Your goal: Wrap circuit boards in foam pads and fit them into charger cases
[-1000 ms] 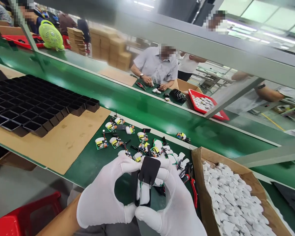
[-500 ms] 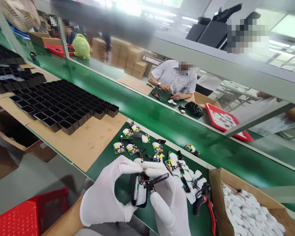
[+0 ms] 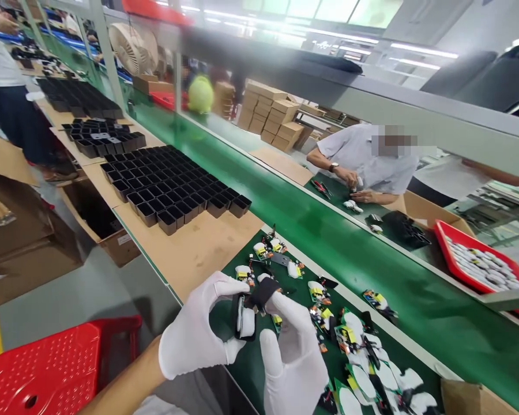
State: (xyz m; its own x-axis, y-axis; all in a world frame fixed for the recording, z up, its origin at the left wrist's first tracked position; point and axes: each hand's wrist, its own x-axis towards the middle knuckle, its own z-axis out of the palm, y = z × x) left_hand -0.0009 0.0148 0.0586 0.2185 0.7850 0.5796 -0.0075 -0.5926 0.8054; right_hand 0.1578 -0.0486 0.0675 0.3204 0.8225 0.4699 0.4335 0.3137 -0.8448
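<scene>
My left hand (image 3: 199,328), in a white glove, curls around a small black plastic case (image 3: 237,331). The case's open side is turned towards me, and a white pad (image 3: 247,323) shows inside it. My right hand (image 3: 294,351), gloved too, holds a black cover piece (image 3: 266,291) with its upper fingers at the top of the case; the thumb stands apart. The cover is tilted and does not lie flat on the case. Beyond my hands lie several small circuit boards (image 3: 320,293) with yellow and white parts. More boards with white pads (image 3: 363,380) are piled at the right.
Rows of open black cases (image 3: 177,190) stand on cardboard (image 3: 203,248) at the left. A green belt (image 3: 294,213) runs beyond the bench. Across it, a co-worker (image 3: 367,161) handles small parts beside a red tray (image 3: 476,253). A red stool (image 3: 47,363) stands at lower left.
The view has turned left, so the scene sits further right. The black cover in my right hand has swung up and now shows its broad face. My left hand keeps its grip on the case.
</scene>
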